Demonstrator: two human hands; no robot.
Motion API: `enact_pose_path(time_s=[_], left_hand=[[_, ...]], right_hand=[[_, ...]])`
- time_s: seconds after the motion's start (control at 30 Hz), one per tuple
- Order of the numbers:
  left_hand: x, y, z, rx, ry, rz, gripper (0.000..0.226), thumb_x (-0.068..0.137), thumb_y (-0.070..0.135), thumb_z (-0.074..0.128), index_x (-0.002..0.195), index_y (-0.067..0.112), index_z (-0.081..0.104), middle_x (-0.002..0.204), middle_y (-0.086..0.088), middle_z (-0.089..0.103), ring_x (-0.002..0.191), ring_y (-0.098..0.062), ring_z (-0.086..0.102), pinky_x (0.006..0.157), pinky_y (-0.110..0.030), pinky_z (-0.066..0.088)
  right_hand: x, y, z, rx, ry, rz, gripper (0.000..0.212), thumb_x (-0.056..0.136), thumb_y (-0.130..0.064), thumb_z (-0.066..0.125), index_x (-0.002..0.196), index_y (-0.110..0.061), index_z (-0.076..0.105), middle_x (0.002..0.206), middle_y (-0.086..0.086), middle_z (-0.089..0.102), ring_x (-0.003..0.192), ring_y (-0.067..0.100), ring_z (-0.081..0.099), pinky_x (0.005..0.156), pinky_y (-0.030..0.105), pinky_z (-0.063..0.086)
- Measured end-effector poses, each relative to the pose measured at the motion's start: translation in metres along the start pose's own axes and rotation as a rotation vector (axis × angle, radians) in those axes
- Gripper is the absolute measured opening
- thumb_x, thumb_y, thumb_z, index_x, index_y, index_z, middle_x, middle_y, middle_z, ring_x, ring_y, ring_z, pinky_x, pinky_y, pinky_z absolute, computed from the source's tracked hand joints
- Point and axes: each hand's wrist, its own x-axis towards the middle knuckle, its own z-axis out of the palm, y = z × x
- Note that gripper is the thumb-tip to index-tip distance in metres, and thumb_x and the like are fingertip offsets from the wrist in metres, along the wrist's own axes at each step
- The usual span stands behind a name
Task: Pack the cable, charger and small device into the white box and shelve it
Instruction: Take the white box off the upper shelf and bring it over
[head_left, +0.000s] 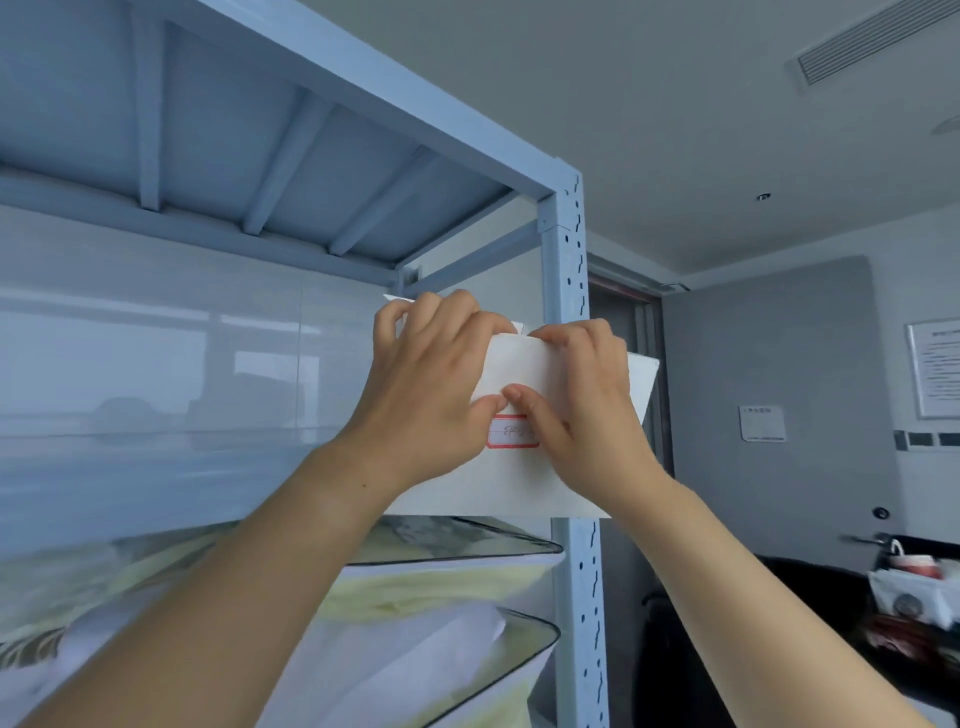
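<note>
Covering much of the white box (519, 478), two hands leave only its front face, a far corner at upper left and a right corner in sight. Its closed sides hide whatever is inside, and I cannot tell whether its lower edge rests on anything.

One box is held up at the right front post of the blue-grey metal rack (569, 249), below the top shelf and just above the bedding bags (457, 540). The left hand (431, 395) curls its fingers (441, 312) over the upper edge, with the thumb pressed on the front. The right hand (582, 405) holds it the same way from the other side, and the two thumbs nearly meet.

One red-bordered label (511, 434) sits on the front, partly under the thumbs, its writing too faint to read. Two clear bags of bedding are stacked beneath, both cut off by the forearms.

The labelled face turns towards the camera and tilts slightly, its top leaning away into the rack. The long axis seems to run left to right, though the hands hide too much to be sure.
</note>
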Motion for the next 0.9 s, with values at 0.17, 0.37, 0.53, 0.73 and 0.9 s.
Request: enact_pose_path(time_s=[0.17,0.37,0.53,0.73,0.9], left_hand=[[-0.026,0.049,-0.012,-0.027,0.067,0.031,0.045,0.068,0.023,0.074,0.109,0.017,0.056,0.1,-0.003,0.053,0.097,-0.027,0.048,0.09,-0.037,0.02],[-0.053,0.094,-0.011,-0.199,0.134,0.037,0.044,0.065,0.021,0.078,0.104,0.018,0.058,0.094,-0.002,0.056,0.091,-0.018,0.039,0.088,-0.036,0.022],[-0.077,0.12,-0.008,-0.375,0.135,0.031,0.045,0.064,0.022,0.081,0.103,0.016,0.058,0.094,-0.004,0.057,0.093,-0.019,0.039,0.086,-0.036,0.022],[-0.123,0.14,-0.014,-0.607,0.08,0.064,0.045,0.064,0.023,0.081,0.102,0.017,0.057,0.095,-0.002,0.056,0.092,-0.02,0.04,0.085,-0.035,0.022],[-0.164,0.15,-0.028,-0.777,0.023,0.1,0.042,0.062,0.023,0.081,0.097,0.016,0.059,0.089,0.0,0.054,0.088,-0.018,0.041,0.082,-0.031,0.022]], right_hand=[[-0.043,-0.009,-0.044,-0.046,0.002,0.012,0.033,0.085,-0.022,0.063,0.113,-0.01,0.05,0.106,-0.002,0.039,0.1,0.019,0.04,0.09,0.034,0.038],[-0.082,-0.024,-0.091,-0.193,0.012,0.041,0.027,0.08,-0.023,0.067,0.098,-0.007,0.054,0.096,0.008,0.052,0.089,0.025,0.048,0.079,0.036,0.041],[-0.115,-0.046,-0.123,-0.343,0.012,0.119,0.028,0.075,-0.02,0.074,0.096,-0.009,0.059,0.092,0.004,0.061,0.086,0.023,0.053,0.078,0.029,0.038],[-0.167,-0.089,-0.139,-0.519,-0.004,0.214,0.026,0.073,-0.019,0.076,0.092,-0.01,0.061,0.085,0.001,0.062,0.08,0.023,0.053,0.077,0.027,0.036],[-0.211,-0.138,-0.141,-0.664,-0.009,0.303,0.024,0.071,-0.018,0.077,0.088,-0.009,0.062,0.081,0.002,0.063,0.076,0.025,0.054,0.074,0.027,0.034]])
